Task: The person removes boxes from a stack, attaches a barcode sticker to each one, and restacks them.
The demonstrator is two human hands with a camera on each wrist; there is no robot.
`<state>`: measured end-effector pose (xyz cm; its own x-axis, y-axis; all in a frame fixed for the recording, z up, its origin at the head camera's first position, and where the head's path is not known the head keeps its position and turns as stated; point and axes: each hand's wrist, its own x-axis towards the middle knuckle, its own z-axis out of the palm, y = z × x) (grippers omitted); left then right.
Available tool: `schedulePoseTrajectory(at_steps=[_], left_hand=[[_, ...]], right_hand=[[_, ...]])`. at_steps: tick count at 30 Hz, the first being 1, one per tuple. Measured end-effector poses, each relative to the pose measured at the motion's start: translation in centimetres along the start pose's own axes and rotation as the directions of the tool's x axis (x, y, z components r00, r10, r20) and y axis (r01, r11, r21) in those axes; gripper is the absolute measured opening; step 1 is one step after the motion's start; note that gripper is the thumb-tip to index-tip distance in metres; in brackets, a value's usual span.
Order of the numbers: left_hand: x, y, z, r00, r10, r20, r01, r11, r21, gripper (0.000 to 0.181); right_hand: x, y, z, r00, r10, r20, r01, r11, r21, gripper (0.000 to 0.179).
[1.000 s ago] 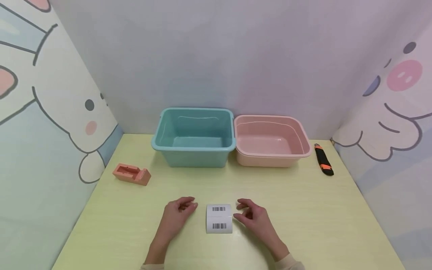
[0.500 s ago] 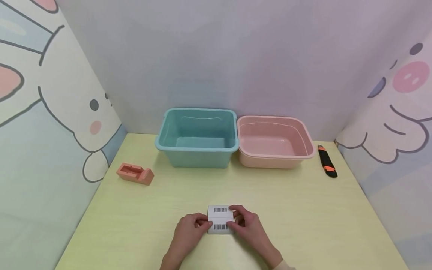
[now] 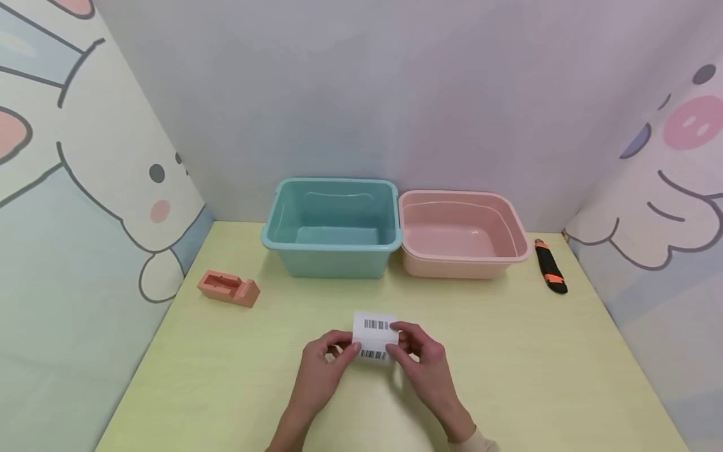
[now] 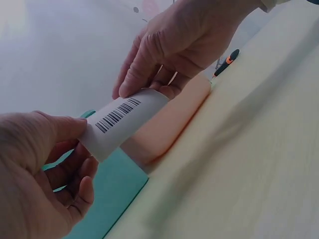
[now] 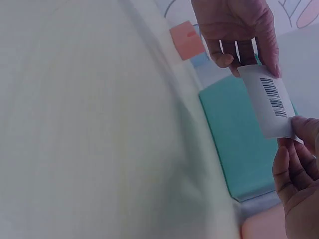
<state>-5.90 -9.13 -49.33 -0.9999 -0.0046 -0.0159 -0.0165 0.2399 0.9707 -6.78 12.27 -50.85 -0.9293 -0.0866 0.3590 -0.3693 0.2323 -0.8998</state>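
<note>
I can see the left hand (image 3: 319, 371) pinching one edge of a curved white barcode label (image 3: 374, 339) and the right hand (image 3: 427, 362) pinching the opposite edge, so it sits between them, clear of the bench (image 3: 361, 420). Straight beyond both hands stand a teal basin (image 3: 339, 263) and a pink basin (image 3: 454, 269), with a salmon-coloured holder (image 3: 228, 290) out past the left hand and a black-and-orange cutter (image 3: 550, 266) past the right

Pinching with left hand (image 3: 321, 367) and right hand (image 3: 427, 367), close together but apart.
Slanting left wrist (image 3: 295, 417) and right wrist (image 3: 456, 417) inward from the lower edge of the head view, with palms facing each other; pressing left thumb (image 4: 72, 128) and right thumb (image 4: 131, 82) down on the near side, and curling the remaining fingers (image 4: 86, 190) underneath, as visible in both wrist views.
</note>
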Motion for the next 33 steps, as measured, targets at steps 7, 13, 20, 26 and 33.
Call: schedulePoseTrajectory(at_steps=[7, 13, 20, 26, 33], left_hand=[[1.2, 2.3, -0.3, 0.995, 0.082, -0.051, -0.084, 0.996, -0.041, 0.009], [1.8, 4.0, -0.6, 0.987, 0.149, -0.067, -0.153, 0.987, -0.056, 0.008], [1.8, 5.2, -0.5, 0.980, 0.188, -0.064, -0.191, 0.980, -0.051, 0.011], [1.8, 5.6, -0.2, 0.958, 0.284, -0.044, -0.284, 0.959, 0.008, 0.012], [1.8, 5.6, -0.2, 0.923, 0.384, -0.031, -0.379, 0.919, 0.107, 0.013]], right_hand=[[2.2, -1.8, -0.4, 0.993, -0.106, -0.047, 0.107, 0.994, 0.020, 0.036], [3.7, -3.1, -0.6, 0.984, -0.145, -0.102, 0.144, 0.989, -0.013, 0.032], [4.9, -4.9, -0.5, 0.935, -0.325, -0.139, 0.284, 0.925, -0.252, 0.028], [5.5, -5.7, 0.4, 0.869, -0.493, -0.048, 0.449, 0.824, -0.345, 0.026], [5.4, -5.5, 1.0, 0.883, -0.467, -0.038, 0.436, 0.849, -0.298, 0.022]])
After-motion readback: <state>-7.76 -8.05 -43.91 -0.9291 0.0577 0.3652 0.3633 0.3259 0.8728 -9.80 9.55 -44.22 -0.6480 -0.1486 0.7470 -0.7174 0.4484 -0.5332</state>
